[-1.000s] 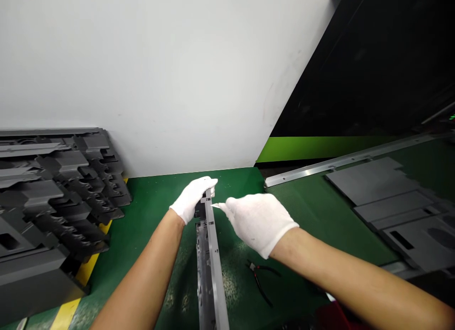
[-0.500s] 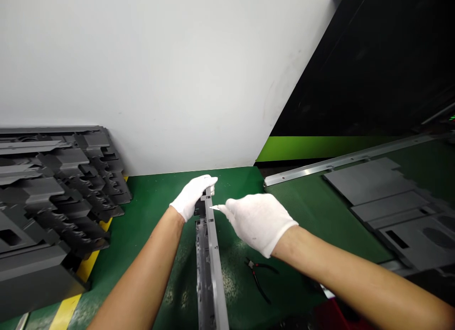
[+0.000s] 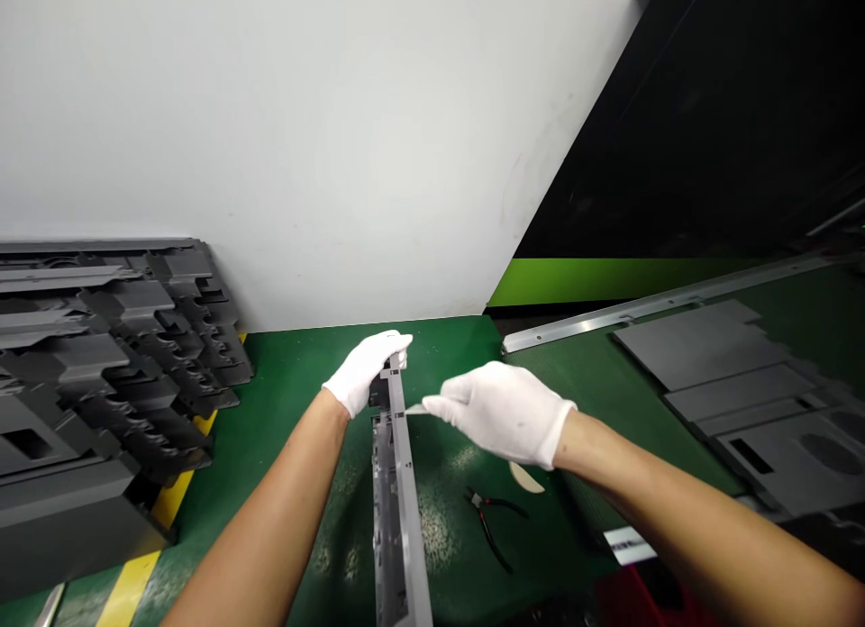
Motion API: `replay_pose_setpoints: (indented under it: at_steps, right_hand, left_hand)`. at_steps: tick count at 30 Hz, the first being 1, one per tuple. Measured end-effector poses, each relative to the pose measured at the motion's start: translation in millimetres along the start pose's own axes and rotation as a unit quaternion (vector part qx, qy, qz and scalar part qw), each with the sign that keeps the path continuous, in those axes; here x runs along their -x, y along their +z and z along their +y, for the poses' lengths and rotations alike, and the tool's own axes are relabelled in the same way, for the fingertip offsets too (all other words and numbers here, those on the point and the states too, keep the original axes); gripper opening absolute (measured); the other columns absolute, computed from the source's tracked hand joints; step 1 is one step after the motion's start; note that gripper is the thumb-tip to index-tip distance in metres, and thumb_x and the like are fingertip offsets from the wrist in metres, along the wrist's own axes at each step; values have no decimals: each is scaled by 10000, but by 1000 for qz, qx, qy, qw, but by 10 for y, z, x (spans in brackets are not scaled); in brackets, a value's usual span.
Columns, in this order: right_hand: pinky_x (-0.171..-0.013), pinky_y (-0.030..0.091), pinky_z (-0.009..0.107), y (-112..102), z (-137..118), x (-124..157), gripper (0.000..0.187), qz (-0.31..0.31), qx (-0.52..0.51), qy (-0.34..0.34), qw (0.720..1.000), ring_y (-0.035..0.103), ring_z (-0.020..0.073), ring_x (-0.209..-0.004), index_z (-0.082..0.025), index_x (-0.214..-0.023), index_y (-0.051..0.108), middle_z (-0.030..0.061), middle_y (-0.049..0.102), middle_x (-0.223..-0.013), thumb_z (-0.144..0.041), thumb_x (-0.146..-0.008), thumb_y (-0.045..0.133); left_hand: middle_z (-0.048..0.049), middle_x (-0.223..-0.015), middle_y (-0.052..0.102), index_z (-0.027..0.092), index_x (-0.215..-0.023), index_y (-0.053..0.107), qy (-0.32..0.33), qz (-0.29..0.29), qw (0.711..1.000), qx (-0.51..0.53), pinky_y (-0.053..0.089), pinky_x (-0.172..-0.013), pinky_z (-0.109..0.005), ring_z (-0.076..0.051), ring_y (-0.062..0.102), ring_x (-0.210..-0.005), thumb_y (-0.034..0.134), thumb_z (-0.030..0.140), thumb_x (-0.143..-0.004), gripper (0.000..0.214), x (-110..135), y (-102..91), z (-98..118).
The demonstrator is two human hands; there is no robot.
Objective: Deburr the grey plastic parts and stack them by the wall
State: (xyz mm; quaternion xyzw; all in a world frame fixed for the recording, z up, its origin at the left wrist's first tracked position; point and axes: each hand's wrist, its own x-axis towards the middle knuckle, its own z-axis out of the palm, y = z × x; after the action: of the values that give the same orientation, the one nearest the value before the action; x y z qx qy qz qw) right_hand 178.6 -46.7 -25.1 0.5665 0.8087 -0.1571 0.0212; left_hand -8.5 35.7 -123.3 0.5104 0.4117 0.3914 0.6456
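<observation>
Gloved in white, my left hand (image 3: 368, 370) is closed round the far top end of a grey moulded panel (image 3: 412, 519). The panel stands on its edge and runs toward me, its narrow side facing up. My right hand (image 3: 510, 413), in the same kind of glove, is closed just right of the panel. From its fingers a small pointed knife (image 3: 416, 410) sticks out, its tip at the panel's edge; the fist hides the handle. Below that hand, red-and-black side cutters (image 3: 487, 510) lie spread on the green bench (image 3: 452, 564).
Several grey panels (image 3: 149, 339) stand stacked at left beside yellow tape (image 3: 177, 501). A conveyor (image 3: 581, 402) with a metal rail carries another grey panel (image 3: 743, 384) at right. A pale curved piece (image 3: 525, 478), a white label (image 3: 628, 544) and a red bin (image 3: 628, 595) sit nearer me.
My right hand has moved slightly right, and the knife tip has come a little nearer me along the panel's edge. The pale curved piece now shows. My left hand has kept its hold.
</observation>
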Motion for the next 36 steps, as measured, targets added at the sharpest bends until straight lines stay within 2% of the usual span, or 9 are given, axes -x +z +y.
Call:
replay_pose_setpoints:
  at_steps: [5,11,17,21,23,26,31,33,36]
  right_hand:
    - [-628,377,270,223,70,-192,467,83,-285,-22,955,486,125,-614,-204,-692,536,-23,534,-649,-508,-1011,382]
    - [-486,269,248,716,-267,-423,465,106,-575,96,806,324,83,-503,-232,-650,374,-91,378,-554,-547,-818,673]
    - [-332,177,235,1254,-339,344,539,-115,-715,133,676,266,75,-315,-260,-672,373,-111,386,-402,-666,-725,724]
    - [-370,187,228,1680,8,846,563,-51,-716,176,673,224,52,-362,-233,-622,412,-101,328,-423,-689,-724,727]
    - [-379,184,234,1597,125,1003,527,-16,-733,185,655,194,54,-371,-220,-647,501,-107,269,-414,-692,-713,726]
    - [-349,156,254,901,118,1249,458,46,-780,128,611,128,77,-332,-243,-971,655,-125,199,-394,-658,-776,645]
    - [-392,210,263,-327,-166,1541,579,133,-731,36,668,201,74,-290,-333,-1143,659,-91,258,-350,-709,-895,295]
    - [-378,215,252,-198,-274,1517,557,81,-759,-5,646,199,69,-281,-307,-1066,686,-96,263,-341,-715,-884,354]
    - [-333,196,227,712,-269,1278,410,-9,-814,-10,581,158,61,-307,-217,-998,706,-121,267,-376,-577,-831,599]
  left_hand:
    - [35,-676,499,187,-690,515,3,13,1000,20,312,-598,-262,-120,433,-626,707,426,-796,324,-30,10,-15]
    - [17,-656,551,187,-682,543,-50,54,996,45,364,-587,-277,-131,477,-585,696,546,-777,402,-34,39,-41]
    - [-33,-752,638,177,-666,597,19,26,998,-53,419,-723,-294,-178,574,-760,581,506,-856,380,114,-110,120]
    - [-42,-903,678,187,-863,669,15,124,973,-194,416,-749,-301,-206,577,-840,691,400,-751,242,370,-239,228]
    - [-33,-858,671,191,-901,653,-25,163,956,-241,411,-682,-296,-206,577,-775,721,369,-701,276,520,-227,216]
    - [3,-715,613,197,-811,581,-56,201,944,-256,376,-565,-270,-175,547,-634,681,334,-695,205,681,-97,176]
    - [45,-613,522,215,-764,516,-67,256,949,-169,388,-492,-260,-156,526,-537,631,239,-639,172,807,171,207]
    - [43,-611,525,218,-767,529,-64,275,946,-160,402,-489,-261,-158,531,-540,603,215,-632,154,897,204,228]
    - [37,-608,543,217,-738,553,-41,302,935,-185,401,-491,-258,-162,534,-560,600,210,-643,106,1097,181,290]
